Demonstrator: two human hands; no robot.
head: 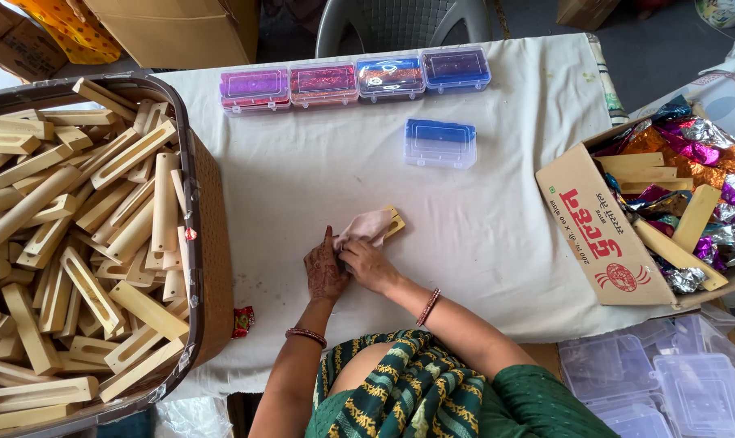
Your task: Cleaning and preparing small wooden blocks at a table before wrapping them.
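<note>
Near the middle of the cloth-covered bench (pixel 481 235), both hands meet over one small wooden piece (pixel 393 221). That piece lies flat on the cloth, its long axis slanting from the hands up and to the right in the view, its free end pointing toward the far right corner; only that end shows, with a small slot in it. A pale cloth (pixel 363 227) is bunched over the rest of the piece. The right hand (pixel 367 264) has its grip closed on the cloth, pressing it against the wood. The left hand (pixel 325 272) sits just beside it, fingers folded down and thumb raised; it seems to steady the near end of the piece, but whether its grip is clamped on anything I cannot tell. Beyond the hands, a clear plastic box with a blue insert (pixel 440 143) stands alone, and at the far edge four more filled boxes (pixel 355 79) sit touching in a row. On the left, a large tub (pixel 190 162) is heaped with more pale wooden pieces lying every way. On the right, a cardboard carton (pixel 598 231) holds shiny foil wrappers and a few wooden pieces. Empty clear boxes (pixel 667 381) pile at the lower right, and a small red wrapper (pixel 242 321) lies beside the tub.
</note>
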